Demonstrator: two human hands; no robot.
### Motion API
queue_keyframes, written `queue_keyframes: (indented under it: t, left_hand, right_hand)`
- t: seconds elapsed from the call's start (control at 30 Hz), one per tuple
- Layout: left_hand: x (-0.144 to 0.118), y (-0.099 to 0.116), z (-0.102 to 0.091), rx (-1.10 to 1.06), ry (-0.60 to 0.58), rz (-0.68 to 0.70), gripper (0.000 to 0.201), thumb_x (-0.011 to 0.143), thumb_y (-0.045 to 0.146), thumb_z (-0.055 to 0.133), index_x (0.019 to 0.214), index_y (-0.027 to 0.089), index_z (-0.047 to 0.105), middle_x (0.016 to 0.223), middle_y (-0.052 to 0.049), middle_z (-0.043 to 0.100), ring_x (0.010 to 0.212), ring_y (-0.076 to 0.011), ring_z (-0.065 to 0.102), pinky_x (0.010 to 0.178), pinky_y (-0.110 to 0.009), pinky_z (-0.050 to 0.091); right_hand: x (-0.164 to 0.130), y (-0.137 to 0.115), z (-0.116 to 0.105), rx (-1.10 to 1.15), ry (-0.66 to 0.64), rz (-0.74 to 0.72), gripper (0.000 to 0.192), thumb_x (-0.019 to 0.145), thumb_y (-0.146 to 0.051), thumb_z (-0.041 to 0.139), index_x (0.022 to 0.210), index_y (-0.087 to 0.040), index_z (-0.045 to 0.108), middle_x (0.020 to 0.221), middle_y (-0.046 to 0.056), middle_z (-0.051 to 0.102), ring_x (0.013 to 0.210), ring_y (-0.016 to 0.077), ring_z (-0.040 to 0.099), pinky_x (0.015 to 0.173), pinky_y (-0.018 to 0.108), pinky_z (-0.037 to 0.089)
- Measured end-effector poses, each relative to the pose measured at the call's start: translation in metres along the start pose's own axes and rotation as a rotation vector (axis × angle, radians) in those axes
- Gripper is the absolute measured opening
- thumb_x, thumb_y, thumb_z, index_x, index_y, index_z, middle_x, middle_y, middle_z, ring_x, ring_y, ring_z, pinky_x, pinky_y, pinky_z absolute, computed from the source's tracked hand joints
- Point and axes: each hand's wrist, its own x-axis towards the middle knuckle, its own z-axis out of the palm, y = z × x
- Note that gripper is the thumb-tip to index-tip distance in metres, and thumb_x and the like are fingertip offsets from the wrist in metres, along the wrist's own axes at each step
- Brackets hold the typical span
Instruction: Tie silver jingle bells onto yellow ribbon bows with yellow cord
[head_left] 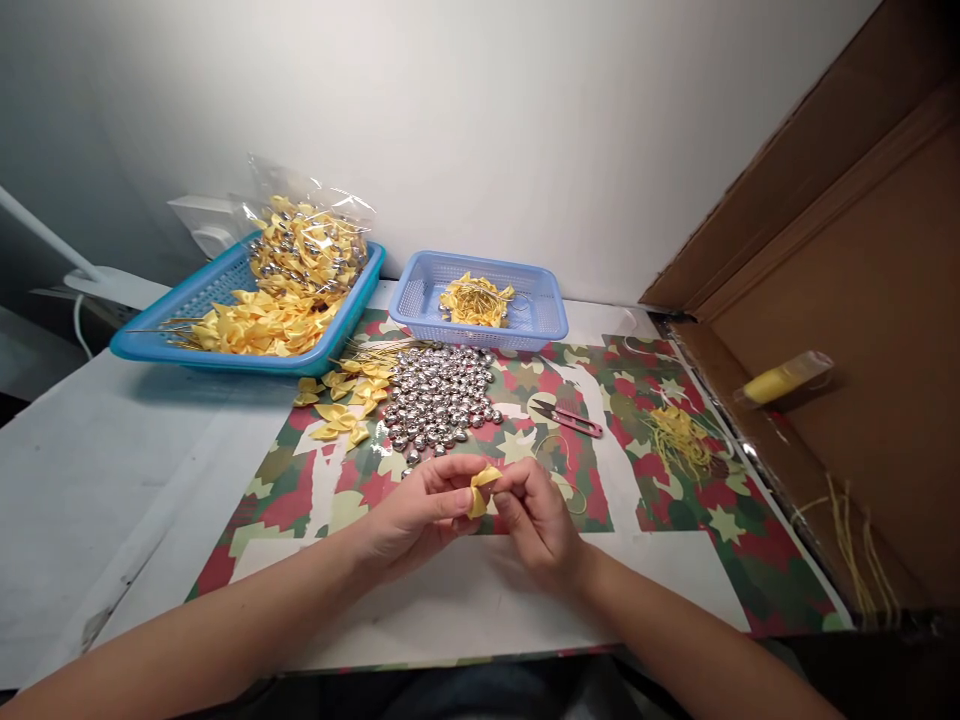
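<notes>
My left hand (420, 510) and my right hand (536, 515) meet over the patterned mat (675, 520), both pinching one small yellow ribbon bow (480, 488) between their fingertips. Just beyond the hands lies a heap of silver bells (442, 395). Loose yellow bows (341, 400) lie to the left of that heap. Small red-handled snips (568, 417) rest to the right of the bells, with a thin thread curling near my right hand.
A large blue tray (150, 335) at back left holds many yellow bows and a clear bag of finished pieces (307, 245). A small blue basket (536, 305) stands behind the bells. Yellow thread scraps (679, 435) lie on the right. A cardboard box (862, 330) holds a yellow spool (780, 380).
</notes>
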Motion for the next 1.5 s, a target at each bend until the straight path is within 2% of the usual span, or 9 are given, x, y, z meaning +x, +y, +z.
queue_keyframes:
  t: [0.13, 0.23, 0.3, 0.4, 0.5, 0.7, 0.87, 1.03, 1.5]
  left_hand:
    - [0.002, 0.0, -0.003, 0.083, 0.119, 0.048, 0.028, 0.054, 0.022, 0.091, 0.079, 0.022, 0.077, 0.075, 0.0, 0.072, 0.065, -0.0083, 0.062, 0.058, -0.016, 0.049]
    - [0.006, 0.0, -0.006, 0.295, 0.224, 0.167, 0.028, 0.06, 0.026, 0.088, 0.085, 0.02, 0.077, 0.076, -0.002, 0.073, 0.069, -0.012, 0.064, 0.064, -0.021, 0.052]
    - [0.008, 0.001, -0.007, 0.445, 0.253, 0.224, 0.029, 0.064, 0.028, 0.085, 0.089, 0.019, 0.077, 0.072, -0.002, 0.073, 0.064, -0.0118, 0.062, 0.062, -0.022, 0.051]
    - [0.009, 0.001, -0.006, 0.589, 0.284, 0.239, 0.034, 0.064, 0.032, 0.083, 0.094, 0.017, 0.076, 0.07, -0.003, 0.072, 0.061, -0.0128, 0.061, 0.058, -0.023, 0.051]
    - [0.009, 0.001, -0.004, 0.656, 0.313, 0.228, 0.037, 0.064, 0.033, 0.082, 0.095, 0.015, 0.075, 0.073, -0.004, 0.073, 0.065, -0.0154, 0.063, 0.06, -0.025, 0.051]
    - [0.007, 0.002, -0.002, 0.685, 0.311, 0.205, 0.035, 0.067, 0.032, 0.08, 0.097, 0.015, 0.074, 0.07, -0.002, 0.072, 0.062, -0.0127, 0.061, 0.058, -0.022, 0.049]
    - [0.006, 0.004, -0.001, 0.727, 0.304, 0.187, 0.035, 0.067, 0.032, 0.079, 0.096, 0.015, 0.074, 0.055, 0.003, 0.061, 0.05, -0.0088, 0.05, 0.048, -0.021, 0.043]
    - [0.007, 0.005, 0.0, 0.755, 0.301, 0.177, 0.035, 0.067, 0.033, 0.078, 0.096, 0.015, 0.075, 0.051, 0.005, 0.055, 0.047, -0.0076, 0.044, 0.047, -0.021, 0.039]
    - [0.004, 0.006, 0.003, 0.814, 0.283, 0.238, 0.03, 0.069, 0.033, 0.077, 0.094, 0.017, 0.077, 0.05, 0.002, 0.056, 0.049, -0.0107, 0.047, 0.05, -0.023, 0.042]
  right_hand:
    - [0.008, -0.002, -0.003, -0.104, -0.011, 0.028, 0.007, 0.094, -0.023, 0.042, 0.088, -0.022, 0.046, 0.063, -0.004, 0.048, 0.052, 0.0114, 0.043, 0.052, 0.025, 0.035]
    - [0.016, -0.003, -0.007, -0.337, -0.033, 0.022, 0.013, 0.09, -0.016, 0.045, 0.08, -0.021, 0.051, 0.07, 0.0, 0.058, 0.066, 0.0152, 0.051, 0.067, 0.03, 0.04]
    - [0.019, 0.0, -0.008, -0.406, -0.05, 0.01, 0.016, 0.089, -0.012, 0.046, 0.077, -0.02, 0.053, 0.076, 0.002, 0.062, 0.077, 0.0175, 0.054, 0.074, 0.032, 0.041]
    - [0.022, 0.004, -0.008, -0.398, -0.031, 0.029, 0.017, 0.087, -0.01, 0.049, 0.075, -0.02, 0.054, 0.078, 0.003, 0.063, 0.083, 0.0187, 0.054, 0.075, 0.031, 0.042]
    - [0.022, 0.007, -0.007, -0.377, 0.009, 0.04, 0.017, 0.086, -0.009, 0.051, 0.073, -0.02, 0.055, 0.073, 0.002, 0.062, 0.075, 0.0171, 0.053, 0.07, 0.029, 0.043]
    - [0.023, 0.007, -0.006, -0.344, 0.055, 0.045, 0.017, 0.083, -0.009, 0.054, 0.071, -0.02, 0.059, 0.071, 0.001, 0.064, 0.072, 0.0165, 0.055, 0.068, 0.028, 0.043]
    - [0.023, 0.007, -0.006, -0.338, 0.062, 0.052, 0.019, 0.082, -0.008, 0.054, 0.067, -0.019, 0.058, 0.068, 0.001, 0.061, 0.068, 0.0153, 0.053, 0.064, 0.027, 0.041]
    - [0.021, 0.007, -0.007, -0.39, 0.057, 0.054, 0.019, 0.081, -0.008, 0.053, 0.065, -0.019, 0.057, 0.063, 0.0, 0.058, 0.062, 0.0139, 0.049, 0.061, 0.027, 0.037]
    - [0.021, 0.006, -0.006, -0.428, 0.05, 0.064, 0.021, 0.081, -0.008, 0.052, 0.063, -0.02, 0.055, 0.063, 0.0, 0.06, 0.062, 0.0152, 0.049, 0.062, 0.029, 0.038]
